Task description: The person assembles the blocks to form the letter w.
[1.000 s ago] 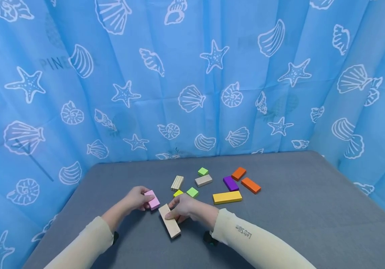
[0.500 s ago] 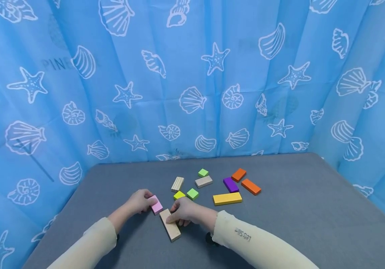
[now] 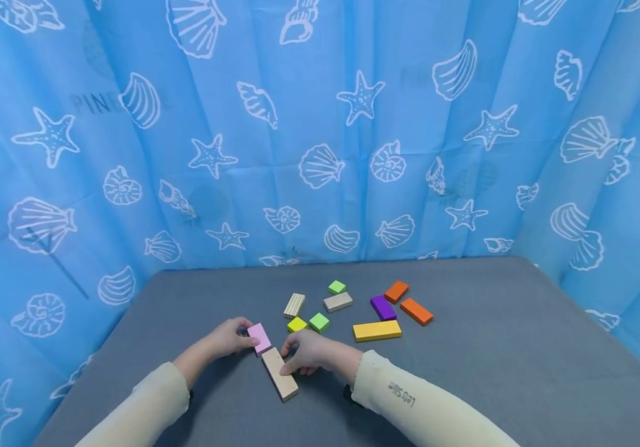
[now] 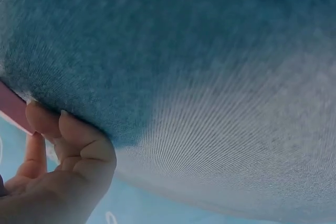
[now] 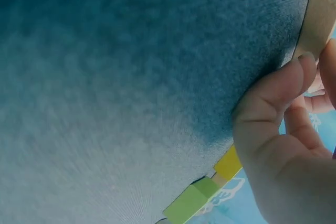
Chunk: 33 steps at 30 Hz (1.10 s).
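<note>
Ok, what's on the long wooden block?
The right hand has its thumb over part of the long wooden block; the rest shows bare wood. The patch beneath is hidden.

Left fingers (image 4: 81, 132) near right fingers (image 5: 270, 93)

The head view looks from up high, forward and down, and is the farthest back. It sees the gray surface (image 3: 465, 354) at 6 o'clock, the blue curtain (image 3: 320, 127) at 12, the left hand (image 3: 228, 338) at 7 and the right hand (image 3: 311, 349) at 6. The left wrist view is very close and low, with its hand at 8 o'clock and the curtain down at 6, so it looks upside down. It shares the pink block (image 3: 259, 337) with the head view. The right wrist view is close too, its hand at 4 o'clock. It shares the wooden block (image 3: 280, 382) and yellow block (image 3: 297, 325) with the head view.
</note>
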Each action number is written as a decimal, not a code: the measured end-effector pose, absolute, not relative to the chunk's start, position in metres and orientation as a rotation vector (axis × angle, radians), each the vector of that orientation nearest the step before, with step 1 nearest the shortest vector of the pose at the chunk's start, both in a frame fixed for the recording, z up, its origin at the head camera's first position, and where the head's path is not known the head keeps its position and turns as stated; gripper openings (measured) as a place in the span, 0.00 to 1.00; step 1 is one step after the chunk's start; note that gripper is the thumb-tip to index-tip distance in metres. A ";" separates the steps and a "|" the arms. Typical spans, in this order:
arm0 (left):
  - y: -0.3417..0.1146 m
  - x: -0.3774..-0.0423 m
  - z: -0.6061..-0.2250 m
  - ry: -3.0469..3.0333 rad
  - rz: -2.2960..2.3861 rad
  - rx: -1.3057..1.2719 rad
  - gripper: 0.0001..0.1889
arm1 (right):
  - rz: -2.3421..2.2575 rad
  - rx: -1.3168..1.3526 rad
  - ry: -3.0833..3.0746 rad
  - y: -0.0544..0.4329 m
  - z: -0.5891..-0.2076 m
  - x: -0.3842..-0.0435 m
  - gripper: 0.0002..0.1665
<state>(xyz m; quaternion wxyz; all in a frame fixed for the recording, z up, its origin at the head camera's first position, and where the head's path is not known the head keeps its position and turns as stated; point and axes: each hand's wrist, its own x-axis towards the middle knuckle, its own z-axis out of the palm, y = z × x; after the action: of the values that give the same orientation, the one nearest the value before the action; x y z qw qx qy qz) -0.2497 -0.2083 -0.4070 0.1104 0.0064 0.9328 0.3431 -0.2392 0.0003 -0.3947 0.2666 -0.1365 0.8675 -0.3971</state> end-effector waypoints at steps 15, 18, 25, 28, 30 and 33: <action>-0.208 -0.250 -0.404 2.713 0.909 0.101 0.18 | -1.030 -0.366 2.360 -0.003 -0.395 -0.238 0.11; -0.209 -0.249 -0.403 2.721 0.905 0.111 0.18 | -1.025 -0.378 2.363 -0.003 -0.395 -0.238 0.11; -0.207 -0.248 -0.402 2.728 0.917 0.123 0.18 | -1.021 -0.402 2.361 -0.001 -0.393 -0.236 0.10; -0.208 -0.248 -0.403 2.728 0.918 0.130 0.19 | -1.015 -0.404 2.369 -0.002 -0.392 -0.236 0.10; -0.209 -0.248 -0.403 2.723 0.924 0.132 0.19 | -1.010 -0.402 2.377 -0.002 -0.392 -0.236 0.11; -0.209 -0.248 -0.402 2.710 0.933 0.126 0.20 | -1.009 -0.396 2.381 -0.003 -0.394 -0.236 0.11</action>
<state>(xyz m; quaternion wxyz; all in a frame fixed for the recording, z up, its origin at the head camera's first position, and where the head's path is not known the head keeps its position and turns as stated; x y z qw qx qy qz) -0.2482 -0.2092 -0.4023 0.1360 0.0437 0.9358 0.3223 -0.2361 -0.0033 -0.3936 0.2596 -0.1463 0.8790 -0.3722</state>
